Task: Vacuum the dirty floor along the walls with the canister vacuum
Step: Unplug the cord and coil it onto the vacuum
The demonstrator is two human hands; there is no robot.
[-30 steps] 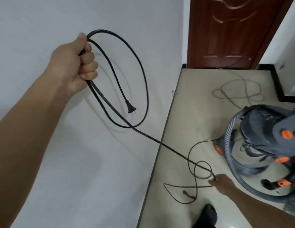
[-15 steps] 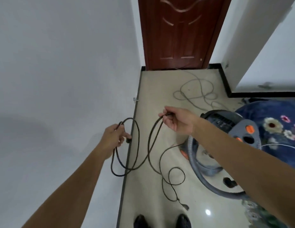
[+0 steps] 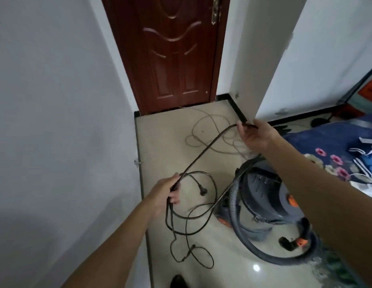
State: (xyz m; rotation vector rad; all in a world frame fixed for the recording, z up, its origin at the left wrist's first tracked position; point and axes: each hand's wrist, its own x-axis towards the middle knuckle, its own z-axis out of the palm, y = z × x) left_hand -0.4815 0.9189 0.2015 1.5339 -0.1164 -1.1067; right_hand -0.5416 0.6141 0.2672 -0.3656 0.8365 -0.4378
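Head view: canister vacuum point(image 3: 262, 196) sits on the pale floor point(image 3: 160, 142) under your right forearm. It has a grey body, with an orange wheel point(image 3: 224, 221) at its left base and an orange button point(image 3: 292, 199) on top. Its ribbed grey hose point(image 3: 236, 229) leaves the vacuum's left side and curls round the near side along the floor.

The black power cord point(image 3: 201, 154) runs taut between your hands, left of the vacuum. Your left hand point(image 3: 166, 192), left of the vacuum, is clenched round several gathered loops of the cord. The loops hang below it, and the plug point(image 3: 202, 191) dangles inside them. Your right hand point(image 3: 255, 138), above and beyond the vacuum, pinches the cord between thumb and fingers. From there the cord drops back toward the vacuum's left side. The hands are well apart. More slack lies tangled on the floor, nearer you than the vacuum and to its left point(image 3: 191, 254).

Beyond the vacuum a thin grey cable point(image 3: 212, 129) lies in loose coils on the floor. Past it stands a closed dark-red door point(image 3: 172, 55). A white wall point(image 3: 56, 121) with a dark skirting runs left of the vacuum, and a small metal door stop point(image 3: 138, 163) sticks out low on it. Right of the vacuum is a blue floral blanket point(image 3: 330, 146). One dark shoe point(image 3: 177, 281) shows at the bottom edge, nearer you than the vacuum.
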